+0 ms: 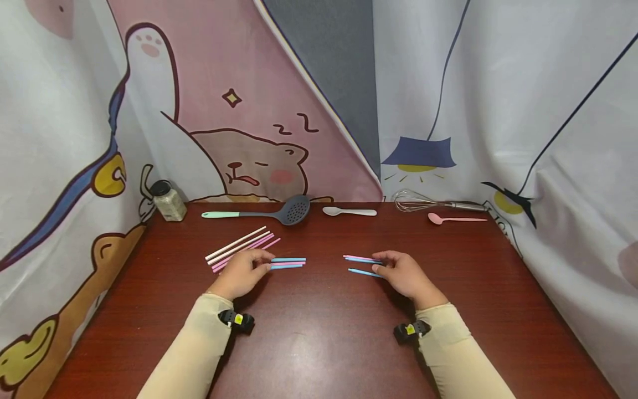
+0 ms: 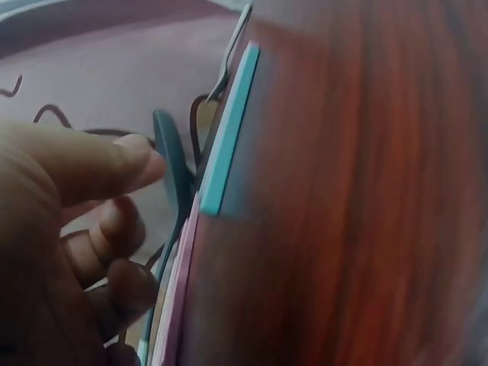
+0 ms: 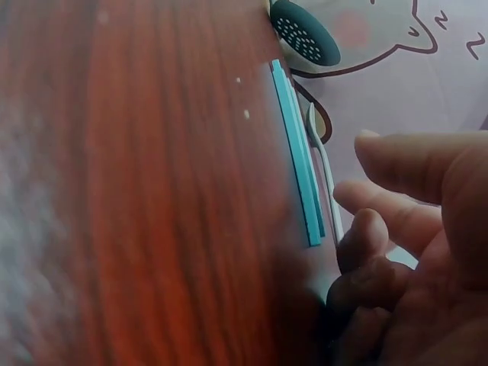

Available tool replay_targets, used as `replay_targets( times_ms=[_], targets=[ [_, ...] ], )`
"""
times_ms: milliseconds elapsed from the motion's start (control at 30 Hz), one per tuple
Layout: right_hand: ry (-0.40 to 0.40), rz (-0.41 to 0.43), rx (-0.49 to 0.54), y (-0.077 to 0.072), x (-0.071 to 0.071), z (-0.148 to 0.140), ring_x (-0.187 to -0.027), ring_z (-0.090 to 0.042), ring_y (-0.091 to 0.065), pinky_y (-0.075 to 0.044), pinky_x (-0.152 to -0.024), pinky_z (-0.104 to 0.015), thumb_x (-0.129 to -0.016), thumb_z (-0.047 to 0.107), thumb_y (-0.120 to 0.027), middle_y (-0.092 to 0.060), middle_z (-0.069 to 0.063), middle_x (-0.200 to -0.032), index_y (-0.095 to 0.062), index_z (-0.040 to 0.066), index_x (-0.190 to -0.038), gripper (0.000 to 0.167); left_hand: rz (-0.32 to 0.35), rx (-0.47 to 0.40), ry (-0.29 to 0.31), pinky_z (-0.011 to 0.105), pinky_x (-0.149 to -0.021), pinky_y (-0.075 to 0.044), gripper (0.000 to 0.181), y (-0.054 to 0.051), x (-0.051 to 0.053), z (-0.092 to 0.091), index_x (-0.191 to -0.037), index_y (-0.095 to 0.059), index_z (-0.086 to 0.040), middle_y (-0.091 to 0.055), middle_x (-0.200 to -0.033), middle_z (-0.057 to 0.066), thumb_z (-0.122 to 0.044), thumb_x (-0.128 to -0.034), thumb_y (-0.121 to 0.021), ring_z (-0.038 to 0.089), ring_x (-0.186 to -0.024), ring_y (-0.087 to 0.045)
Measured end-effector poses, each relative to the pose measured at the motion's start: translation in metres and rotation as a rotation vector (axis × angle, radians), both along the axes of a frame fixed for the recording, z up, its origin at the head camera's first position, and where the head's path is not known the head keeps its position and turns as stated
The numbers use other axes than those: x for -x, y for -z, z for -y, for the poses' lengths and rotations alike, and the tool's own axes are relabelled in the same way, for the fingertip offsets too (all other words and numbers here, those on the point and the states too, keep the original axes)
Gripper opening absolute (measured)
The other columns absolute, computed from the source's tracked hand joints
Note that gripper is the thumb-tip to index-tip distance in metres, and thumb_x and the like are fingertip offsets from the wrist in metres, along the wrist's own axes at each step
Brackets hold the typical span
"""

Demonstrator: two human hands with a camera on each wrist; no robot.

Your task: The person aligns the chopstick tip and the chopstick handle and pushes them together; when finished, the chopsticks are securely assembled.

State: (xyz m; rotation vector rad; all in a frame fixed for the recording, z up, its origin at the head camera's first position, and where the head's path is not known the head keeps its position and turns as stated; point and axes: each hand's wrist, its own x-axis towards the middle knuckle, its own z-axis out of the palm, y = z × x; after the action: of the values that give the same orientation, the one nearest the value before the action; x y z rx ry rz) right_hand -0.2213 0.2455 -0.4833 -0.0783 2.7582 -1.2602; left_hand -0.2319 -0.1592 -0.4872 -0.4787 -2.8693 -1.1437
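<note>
My left hand hovers over the left side of the table, at the near ends of a small group of sticks: two blue sticks and a pink one. In the left wrist view its thumb and fingers are bent but apart, and a blue stick lies beyond them, untouched. On the right, my right hand is by another group, a pink stick and two blue sticks. Its fingers are loosely bent with a gap from the blue stick in the right wrist view.
Cream sticks and pink sticks lie together beyond my left hand. Along the back edge are a jar with a black lid, a slotted ladle, a white spoon, a whisk and a pink spoon. A printed curtain hangs behind.
</note>
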Motion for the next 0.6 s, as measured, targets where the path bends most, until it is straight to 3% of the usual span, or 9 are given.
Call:
replay_targets(
  times_ms=[100,200,600],
  targets=[
    [-0.024,0.005,-0.025,0.001,0.001,-0.001,-0.066,-0.015,-0.049,-0.04,-0.059,-0.028,-0.097,0.016,-0.074,-0.056,-0.004,-0.075,-0.069,0.0,-0.133,0.039,0.022,0.047,0.011,0.036,-0.073,-0.05,0.025,0.0,-0.002,-0.007,-0.122,-0.076,-0.011,-0.07,-0.094,0.001,-0.013,-0.0978,-0.073,0.014,-0.079,-0.059],
    [-0.032,0.007,-0.051,0.002,0.002,-0.001,-0.067,-0.016,-0.049,-0.039,-0.059,-0.028,-0.098,0.016,-0.074,-0.056,-0.004,-0.075,-0.069,0.001,-0.134,0.04,0.007,0.098,0.014,0.033,-0.066,-0.045,0.025,0.0,-0.004,-0.012,-0.121,-0.076,-0.011,-0.063,-0.084,-0.003,-0.014,-0.0968,-0.074,0.011,-0.07,-0.053],
    [-0.036,0.021,-0.063,0.0,0.002,-0.001,-0.065,-0.016,-0.048,-0.039,-0.059,-0.03,-0.091,0.009,-0.076,-0.055,-0.001,-0.069,-0.078,0.006,-0.108,0.017,0.004,0.174,-0.023,0.039,-0.076,-0.039,0.005,0.002,-0.006,-0.017,-0.097,-0.076,-0.019,-0.057,-0.071,-0.007,-0.016,-0.0932,-0.078,0.01,-0.064,-0.051]
  ],
)
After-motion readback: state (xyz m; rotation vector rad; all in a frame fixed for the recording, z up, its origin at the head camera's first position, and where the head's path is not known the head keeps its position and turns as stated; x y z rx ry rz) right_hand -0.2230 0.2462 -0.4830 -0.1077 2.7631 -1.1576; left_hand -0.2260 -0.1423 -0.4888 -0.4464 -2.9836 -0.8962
